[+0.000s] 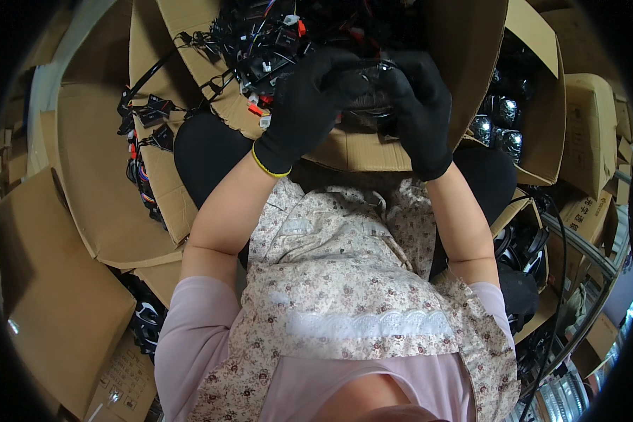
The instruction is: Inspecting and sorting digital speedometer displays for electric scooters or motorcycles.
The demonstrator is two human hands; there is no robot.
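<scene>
Both my hands wear black gloves and come together over an open cardboard box (359,152) in front of my lap. Between them is a dark, glossy object (370,98) that seems wrapped in clear film; its exact kind I cannot make out. The fingers of my left hand (309,98) close on its left side. My right hand (422,105) grips it from the right, fingers bent over its upper edge. Behind and left of my hands, the box holds a tangle of black cables (260,53) with red and white connectors.
To the right, another carton holds several shiny, film-wrapped black pieces (506,112). Dark modules with cables (155,112) hang over cardboard flaps at the left. A large carton (56,295) stands at lower left. A metal rail (577,243) and a thin black cable (564,281) run along the right.
</scene>
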